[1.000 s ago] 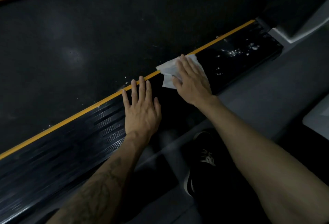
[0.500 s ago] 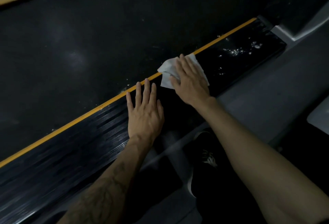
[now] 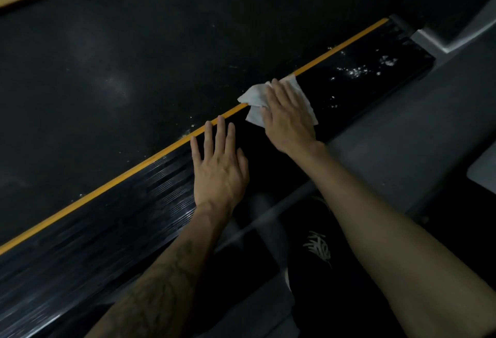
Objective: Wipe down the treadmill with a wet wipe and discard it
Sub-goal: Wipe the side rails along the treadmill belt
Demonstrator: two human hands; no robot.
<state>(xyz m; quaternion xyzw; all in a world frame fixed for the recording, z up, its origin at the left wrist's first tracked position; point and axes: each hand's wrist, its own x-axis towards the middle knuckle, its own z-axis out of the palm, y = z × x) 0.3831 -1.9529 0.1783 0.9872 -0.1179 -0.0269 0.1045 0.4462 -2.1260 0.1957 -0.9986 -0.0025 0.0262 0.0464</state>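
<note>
So at this point the right hand [image 3: 288, 120] was lying flat on the wet wipe [image 3: 303, 97], fingers straight and together, pressing it down onto the treadmill's side rail [image 3: 107, 219] right where the yellow stripe [image 3: 120, 176] runs along the belt [image 3: 134, 69]. The left hand [image 3: 218, 168] was planted palm-down on the same rail, just beside the wipe on the near side of the stripe, fingers spread and holding nothing, looked like it was only there for balance. What I'd worry about: the wipe was bunched up at the corner by the stripe, so it could've easily rolled under the palm and skipped spots instead of cleaning them. There were white specks [image 3: 357, 72] further along the rail past the wipe, and missing those seemed likely if the stroke stopped short. Also, a wet glossy rail plus a braced hand is a slip waiting to happen. The shoe [image 3: 319, 249] sat below the rail, well apart from the wipe.
</note>
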